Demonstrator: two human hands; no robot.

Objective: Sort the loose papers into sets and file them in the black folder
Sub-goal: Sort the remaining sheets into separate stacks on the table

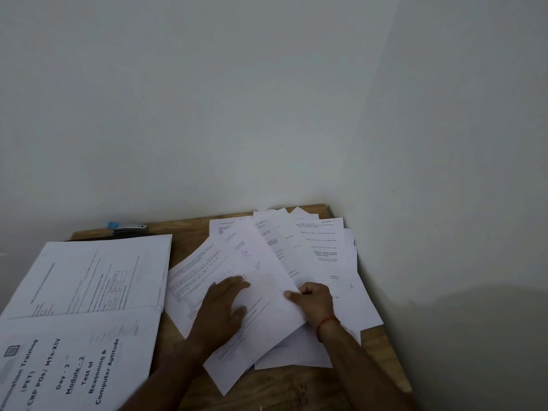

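Sorting looks partly done. Two stacks lie left, one far, one near. Loose papers lie fanned right, in the table corner. Folder not clearly seen; a dark strip behind the far stack may be it. Nothing looks filed.

Left hand lies flat on the top sheet, fingers straight, pressing. Right hand pinches that sheet's right edge, fingers curled.

Wall hems the fan far and right. Free room is the bare wood near, and between fan and stacks. Stapler far left.
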